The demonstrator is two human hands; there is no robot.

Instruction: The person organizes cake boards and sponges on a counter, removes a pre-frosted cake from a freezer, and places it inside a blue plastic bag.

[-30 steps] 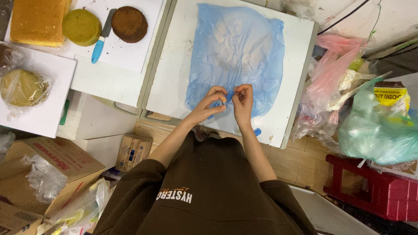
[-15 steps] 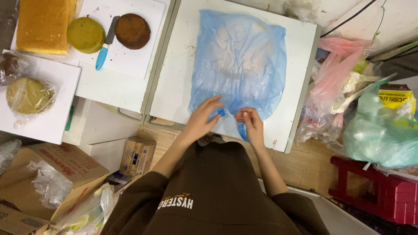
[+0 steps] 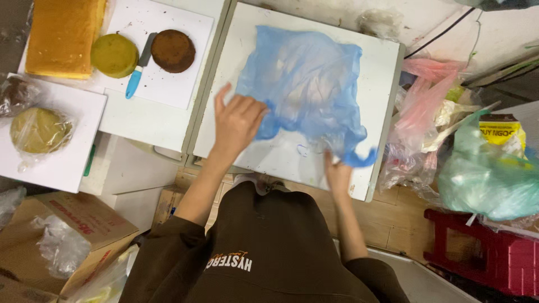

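A thin blue plastic bag point(image 3: 306, 84) lies spread and crumpled on a white board point(image 3: 387, 73). My left hand point(image 3: 237, 120) rests on the bag's left edge, fingers spread, pressing it onto the board. My right hand point(image 3: 337, 171) pinches the bag's lower right corner near the board's front edge and holds it pulled out to the side. My brown sweatshirt point(image 3: 264, 252) fills the lower middle of the view.
To the left, a second white board point(image 3: 185, 84) carries a green round cake point(image 3: 114, 54), a brown round cake point(image 3: 173, 50), a blue-handled knife point(image 3: 137, 73) and a yellow sponge slab point(image 3: 62, 33). A wrapped cake point(image 3: 39, 130) sits lower left. Plastic bags point(image 3: 483, 174) and a red stool point(image 3: 494, 252) crowd the right.
My hands, close together at the bag's bottom middle, have moved apart: the left up onto its left edge, the right pulling the lower corner out to the right. The bag is skewed and more crumpled.
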